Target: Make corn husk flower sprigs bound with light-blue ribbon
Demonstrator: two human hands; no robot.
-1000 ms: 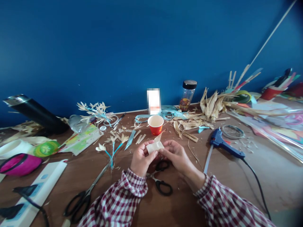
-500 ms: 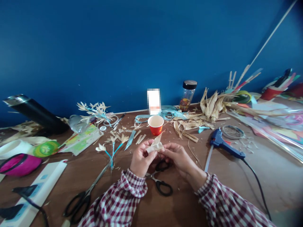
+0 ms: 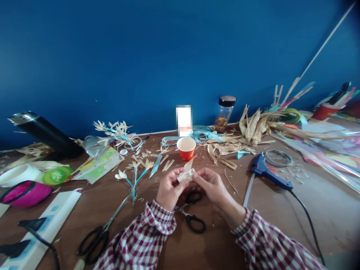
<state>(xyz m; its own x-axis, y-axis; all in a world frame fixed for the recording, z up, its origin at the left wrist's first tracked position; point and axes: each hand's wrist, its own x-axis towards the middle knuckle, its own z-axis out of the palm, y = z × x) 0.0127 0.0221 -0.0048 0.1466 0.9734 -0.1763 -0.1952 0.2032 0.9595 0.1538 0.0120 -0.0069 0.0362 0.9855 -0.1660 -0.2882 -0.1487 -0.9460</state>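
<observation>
Between my two hands is a small folded piece of pale corn husk [image 3: 185, 174], a pointed tip of it sticking up. My left hand [image 3: 171, 189] pinches its left end between thumb and fingers. At the other end, the thumb and forefinger of my right hand [image 3: 212, 185] close on its edge. Below the hands lie small black-handled scissors [image 3: 196, 224], partly covered by them. A red paper cup [image 3: 186, 150] stands just beyond my fingers. To the left, husk flowers on blue stems [image 3: 134, 180] rest by the tip of larger scissors [image 3: 94, 240].
A blue glue gun [image 3: 264, 170] with its cord lies at right. Dried husks [image 3: 253, 127] and a jar [image 3: 225, 114] are at the back. On the left are a power strip [image 3: 50, 221], a pink pouch [image 3: 26, 194] and a black flask [image 3: 47, 133].
The whole view has shifted slightly, so things appear a little further right. Both hands keep their hold on the husk piece, which has turned slightly in the fingers.
</observation>
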